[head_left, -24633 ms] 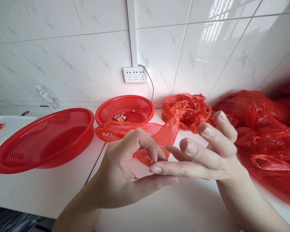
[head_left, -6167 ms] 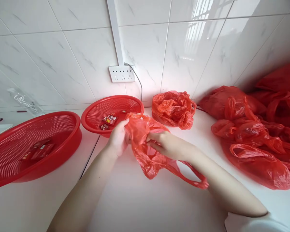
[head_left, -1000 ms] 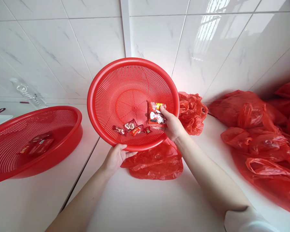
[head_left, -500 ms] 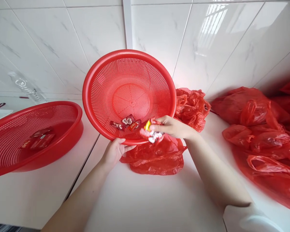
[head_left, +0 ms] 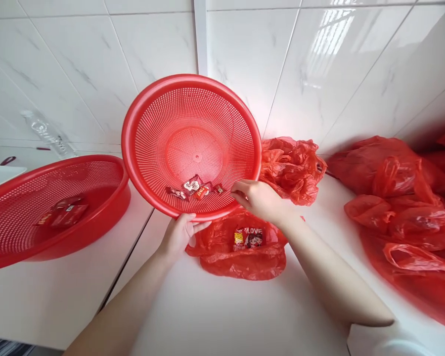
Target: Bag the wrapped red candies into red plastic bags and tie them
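Note:
A red mesh plastic basket (head_left: 193, 106) is tilted toward me, with several small dark-red wrapped sweets (head_left: 192, 185) gathered along its lower side. My left hand (head_left: 178, 232) grips the near rim from below, thumb on top. My right hand (head_left: 254, 195) is over the basket's lower right rim, near the sweets. Its fingers are bent and slightly apart, with nothing visible in them. Below it, an opened red plastic bag (head_left: 241, 264) lies on the white table, touching or close under the basket. Inside the bag sit a packet marked LOVE (head_left: 253, 238) and a yellow-and-red packet (head_left: 239, 239).
A second red basket (head_left: 111, 198) with a few red packets (head_left: 68, 216) stands on the left. Behind it is a clear plastic bottle (head_left: 48, 136). Crumpled red bags (head_left: 292, 170) lie behind my right hand, and filled red bags (head_left: 404, 198) along the right. A tiled wall (head_left: 244, 59) closes the back.
My right hand has let go of the packets, which now lie in the red bag, and has moved slightly up over the basket rim. My left hand still holds the basket.

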Action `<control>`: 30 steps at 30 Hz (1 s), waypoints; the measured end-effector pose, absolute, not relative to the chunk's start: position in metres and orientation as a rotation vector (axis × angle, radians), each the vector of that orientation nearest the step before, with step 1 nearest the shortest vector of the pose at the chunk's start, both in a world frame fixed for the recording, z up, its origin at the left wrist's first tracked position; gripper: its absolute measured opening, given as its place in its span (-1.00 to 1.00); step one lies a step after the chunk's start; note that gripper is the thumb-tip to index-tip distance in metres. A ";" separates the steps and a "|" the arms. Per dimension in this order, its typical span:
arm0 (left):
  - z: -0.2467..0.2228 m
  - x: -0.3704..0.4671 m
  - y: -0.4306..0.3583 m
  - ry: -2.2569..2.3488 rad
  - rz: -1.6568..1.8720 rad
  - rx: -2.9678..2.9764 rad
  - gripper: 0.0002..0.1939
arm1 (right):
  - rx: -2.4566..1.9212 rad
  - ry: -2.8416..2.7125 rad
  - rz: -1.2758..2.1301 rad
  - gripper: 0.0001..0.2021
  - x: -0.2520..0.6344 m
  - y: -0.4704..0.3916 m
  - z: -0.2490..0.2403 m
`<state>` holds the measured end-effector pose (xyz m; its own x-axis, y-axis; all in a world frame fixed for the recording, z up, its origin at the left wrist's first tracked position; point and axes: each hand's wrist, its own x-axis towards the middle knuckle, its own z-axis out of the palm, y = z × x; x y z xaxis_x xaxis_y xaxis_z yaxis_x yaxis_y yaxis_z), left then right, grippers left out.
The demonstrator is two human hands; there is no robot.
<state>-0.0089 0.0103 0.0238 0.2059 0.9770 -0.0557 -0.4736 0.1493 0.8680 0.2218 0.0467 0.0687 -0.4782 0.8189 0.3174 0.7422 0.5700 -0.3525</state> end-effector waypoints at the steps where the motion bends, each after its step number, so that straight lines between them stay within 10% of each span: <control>1: 0.024 -0.005 0.007 0.747 1.171 0.841 -0.79 | -1.204 -2.333 0.203 -0.74 0.218 0.047 0.067; 23: 0.016 -0.005 0.013 0.710 1.147 0.873 -0.75 | -0.732 -2.484 0.969 -0.74 0.229 0.035 0.087; 30: 0.019 -0.004 0.008 0.743 1.169 0.865 -0.84 | -1.033 -2.335 0.506 -0.72 0.226 0.046 0.069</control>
<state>-0.0041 0.0085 0.0185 0.2356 0.9705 -0.0517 -0.4585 0.1579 0.8746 0.2256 0.0458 0.0685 -0.5656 0.7614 0.3167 0.5619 0.6369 -0.5279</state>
